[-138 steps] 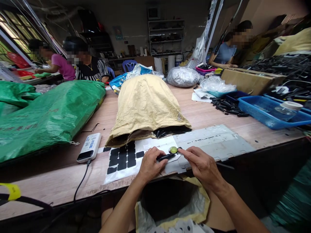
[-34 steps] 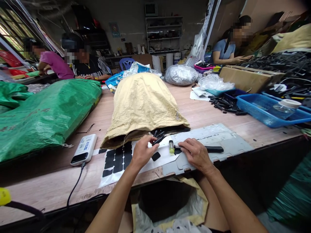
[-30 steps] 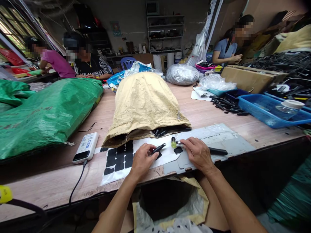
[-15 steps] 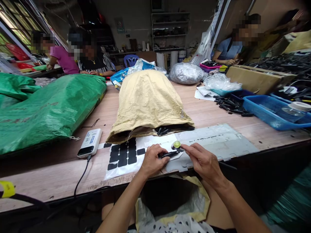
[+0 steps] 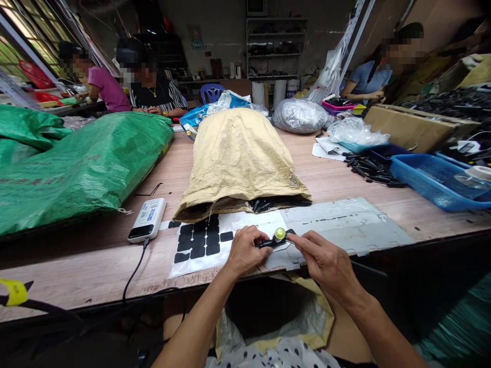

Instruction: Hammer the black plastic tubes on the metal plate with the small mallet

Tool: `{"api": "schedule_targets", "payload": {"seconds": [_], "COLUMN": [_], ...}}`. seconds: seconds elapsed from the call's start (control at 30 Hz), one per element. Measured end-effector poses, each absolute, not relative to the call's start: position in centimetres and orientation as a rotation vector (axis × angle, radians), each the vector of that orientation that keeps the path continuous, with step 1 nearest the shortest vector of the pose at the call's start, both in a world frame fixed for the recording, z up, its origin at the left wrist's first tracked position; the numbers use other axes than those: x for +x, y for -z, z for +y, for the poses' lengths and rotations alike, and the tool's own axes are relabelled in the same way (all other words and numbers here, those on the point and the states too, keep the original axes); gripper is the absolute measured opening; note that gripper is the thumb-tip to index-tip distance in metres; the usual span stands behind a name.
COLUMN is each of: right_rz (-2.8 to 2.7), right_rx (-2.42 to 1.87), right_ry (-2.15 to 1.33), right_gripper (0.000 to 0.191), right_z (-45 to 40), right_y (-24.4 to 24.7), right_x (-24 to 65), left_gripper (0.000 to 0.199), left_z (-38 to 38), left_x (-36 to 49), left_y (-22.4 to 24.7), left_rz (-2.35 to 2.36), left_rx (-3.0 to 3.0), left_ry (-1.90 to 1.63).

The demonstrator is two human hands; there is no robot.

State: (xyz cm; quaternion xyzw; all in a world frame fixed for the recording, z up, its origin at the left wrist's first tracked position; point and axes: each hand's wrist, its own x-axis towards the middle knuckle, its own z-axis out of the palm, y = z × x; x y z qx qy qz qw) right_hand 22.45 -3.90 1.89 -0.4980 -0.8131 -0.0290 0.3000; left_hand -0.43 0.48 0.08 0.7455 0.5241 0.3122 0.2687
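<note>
My left hand [image 5: 247, 249] pinches a slim black part [image 5: 268, 243] near the table's front edge. Fingers of my right hand [image 5: 326, 258] are closed on a small thin tool with a round yellow-green end [image 5: 280, 234], which lies over the black part. Left of my hands, a white sheet bears rows of black stickers [image 5: 198, 239]. Behind them is a beige sack [image 5: 241, 158], its mouth facing me with black parts inside. A grey board [image 5: 345, 225] lies under and right of the tool.
A green sack [image 5: 88, 168] and a white power bank [image 5: 148, 220] with a cable are at left. Blue tray [image 5: 433, 179], black parts [image 5: 374, 168] and cardboard box [image 5: 414, 125] stand right. An open sack [image 5: 326, 317] hangs below the edge. Three people sit farther back.
The yellow-green end has come down onto the black part, nearer my left fingers. The whole view has shifted slightly, so the table scene sits a little farther right.
</note>
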Motion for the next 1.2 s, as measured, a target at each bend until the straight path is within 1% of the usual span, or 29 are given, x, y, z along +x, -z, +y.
{"api": "schedule_targets", "payload": {"seconds": [0.2,0.33,0.57,0.77,0.93,1.2], "right_rz": [-2.110,-2.201,-2.067,-2.113,-2.092,-2.077], "right_rx": [-1.210,-1.227,-1.328,-1.341,-1.348,-1.360], "right_ry": [-0.057,-0.046,0.048,0.112,0.080,0.074], "right_gripper": [0.043,0.041,0.030,0.021,0.021,0.021], "right_z": [-4.1,-3.9,-0.8,2.4,2.6,2.4], "right_y": [-2.7,-2.1,-1.6,0.8,1.9,1.9], "right_x": [21.1,20.7,23.2,24.6,24.4,24.3], "left_gripper": [0.009,0.010,0.016,0.017,0.017,0.016], "left_z": [0.5,0.4,0.3,0.3,0.2,0.0], "left_x": [-0.5,-0.5,-0.4,-0.4,-0.4,-0.4], "left_y": [-0.4,-0.5,-0.2,-0.2,-0.4,-0.8], "left_rz": [1.426,1.422,1.425,1.431,1.428,1.406], "left_rx": [2.047,2.048,2.065,2.085,2.105,2.122], "left_ry": [-0.784,-0.797,-0.817,-0.805,-0.787,-0.789]}}
